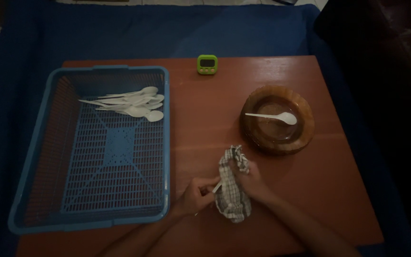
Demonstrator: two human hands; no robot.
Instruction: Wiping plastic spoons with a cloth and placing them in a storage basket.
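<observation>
A: What are the hands doing?

B: The left hand (197, 196) is pinching the end of a white spoon (216, 187) between its fingertips, low on the table (205, 128). The right hand (252, 183) is closing around a checked cloth (231, 188) and pressing it onto that spoon, so most of the spoon is hiding inside the folds.

A: Where is the cloth sitting?

B: It is bunching up between the two hands, near the table's front edge, just right of the blue basket (48, 143). Its top corner is sticking up above the right hand's fingers.

A: And the other things?

B: A pile of white spoons (132, 102) is lying in the far right corner of the basket. One more spoon, a lone spoon (272, 116), is lying across a stack of brown plates (278, 138) to the right, well apart from the hands. A small green timer (207, 64) is standing at the table's far edge. A blue sheet (177, 28) is spreading under the table.
</observation>
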